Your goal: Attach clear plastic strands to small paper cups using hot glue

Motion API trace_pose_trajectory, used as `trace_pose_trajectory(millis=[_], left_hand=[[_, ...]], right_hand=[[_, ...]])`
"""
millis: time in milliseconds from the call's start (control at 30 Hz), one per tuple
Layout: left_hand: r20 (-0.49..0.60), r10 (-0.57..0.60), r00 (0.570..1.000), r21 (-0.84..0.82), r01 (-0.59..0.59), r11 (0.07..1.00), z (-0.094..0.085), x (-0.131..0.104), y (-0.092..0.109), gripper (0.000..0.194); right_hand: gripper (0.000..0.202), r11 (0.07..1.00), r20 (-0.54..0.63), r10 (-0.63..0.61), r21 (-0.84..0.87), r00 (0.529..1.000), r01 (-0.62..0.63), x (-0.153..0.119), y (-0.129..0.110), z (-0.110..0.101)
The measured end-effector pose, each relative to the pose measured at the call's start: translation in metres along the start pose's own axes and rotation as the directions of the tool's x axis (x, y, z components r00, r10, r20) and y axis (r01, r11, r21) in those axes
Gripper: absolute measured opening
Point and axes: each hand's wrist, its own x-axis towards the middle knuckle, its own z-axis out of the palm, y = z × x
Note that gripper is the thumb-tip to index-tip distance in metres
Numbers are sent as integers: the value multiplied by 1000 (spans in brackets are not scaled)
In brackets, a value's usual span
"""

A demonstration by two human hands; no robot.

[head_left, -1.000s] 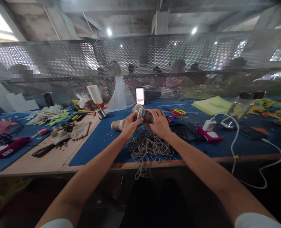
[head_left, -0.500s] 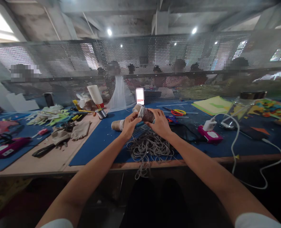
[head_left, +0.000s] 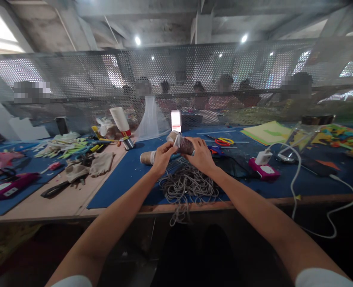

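Observation:
Over the blue mat I hold a cylinder wound in brown-grey cord, tilted, with a whitish wrapping round its left part. My right hand is closed round its right end. My left hand pinches the whitish wrapping near the middle; the fingertips partly hide it. Just left of that hand a second cylinder wound in tan cord lies on the mat. Beneath both hands a tangled heap of grey cord spreads out, some loops hanging over the table's front edge.
Right of my hands lie red-and-yellow scissors, a magenta power strip with a white charger, and a clear jar. To the left are gloves, a stack of paper cups and a pink glue gun. A perforated screen stands behind.
The fingers of my left hand have shifted very slightly at the whitish wrapping. Otherwise both hands and the cylinder keep nearly the same place.

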Motion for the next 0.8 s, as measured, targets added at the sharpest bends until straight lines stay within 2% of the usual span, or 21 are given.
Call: trace_pose_trajectory(millis=[200, 500, 800], left_hand=[[-22, -9, 1000, 56, 10, 998, 0, 0, 2, 20], [-12, -26, 1000, 12, 26, 1000, 2, 1, 4, 18], [29, -43, 999, 4, 43, 999, 1, 0, 7, 30]], right_hand=[[62, 999, 7, 32, 8, 999, -32, 0, 0, 0], [62, 998, 11, 56, 26, 998, -56, 1, 1, 1], [62, 993, 23, 97, 62, 995, -98, 2, 2, 1]])
